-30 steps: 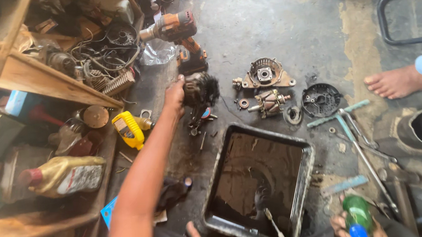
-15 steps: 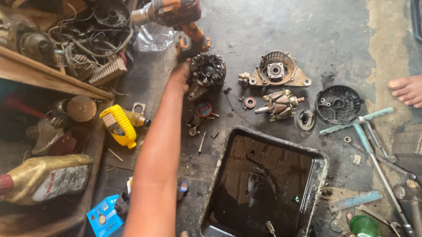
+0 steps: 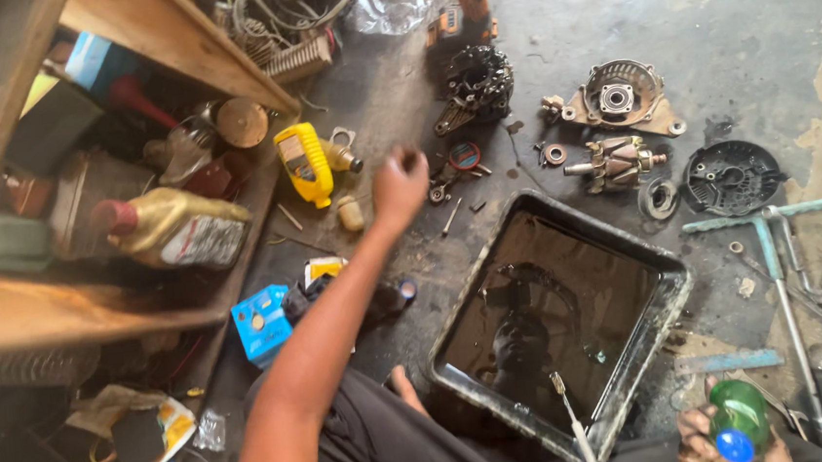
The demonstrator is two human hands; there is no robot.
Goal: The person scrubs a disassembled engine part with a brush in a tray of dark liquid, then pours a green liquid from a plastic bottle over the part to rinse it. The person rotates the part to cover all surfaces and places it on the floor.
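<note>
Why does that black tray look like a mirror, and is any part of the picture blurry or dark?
Head view: daylight glares off the dark liquid in the black tray, mirroring a silhouette; the left hand is slightly motion-blurred; the wooden shelf area lies in shadow.

The left arm stretches bare and nearly straight from the lower left of the frame up toward the centre, forearm rising diagonally away from the body. The left hand is curled into a loose fist — fingers folded in, knuckles up, nothing visibly gripped. The right hand sits low at the bottom right edge — fingers wrapped closed, only partly in view. One bare foot shows beneath the arm.
</note>
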